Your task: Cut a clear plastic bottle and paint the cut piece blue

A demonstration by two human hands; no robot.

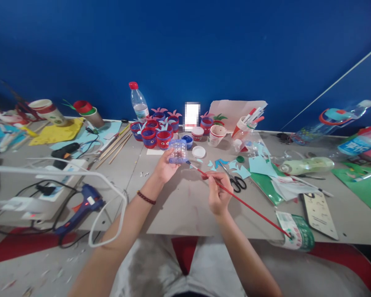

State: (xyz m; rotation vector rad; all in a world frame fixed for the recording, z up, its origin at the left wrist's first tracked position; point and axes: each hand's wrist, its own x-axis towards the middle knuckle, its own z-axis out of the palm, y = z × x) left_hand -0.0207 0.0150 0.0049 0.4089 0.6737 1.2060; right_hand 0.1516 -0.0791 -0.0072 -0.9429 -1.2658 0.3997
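Little of the writing here can be read. The blue label on the pink bottle (363, 142) at the far right carries large white characters, too blurred to make out. The green and white wrapper (295, 232) at the near right edge bears small print, also unreadable, as is the label on the red-capped bottle (139, 103) at the back.

That bottle stands upright with clear contents or clear walls; which, one cannot tell. Before it cluster red and blue painted cups (149, 138) with leafy paper crowns, one showing a pair of eyes. Just right of them, a small open pot (188, 142) holds blue paint, with a white lid (198, 152) lying near it and a lidded tub (198, 133) behind. A red-rimmed paper cup (217, 136) stands beside them; further right, another cup (239, 126) holds pens.

Above the tabletop (176, 206), near the paint, the left hand (166, 167) has its grip closed around a clear plastic piece (178, 152) with blue-painted ends. The right hand (220, 193) pinches a red-handled brush (250, 206) in a narrow grip, its dark tip at the piece's lower blue edge.
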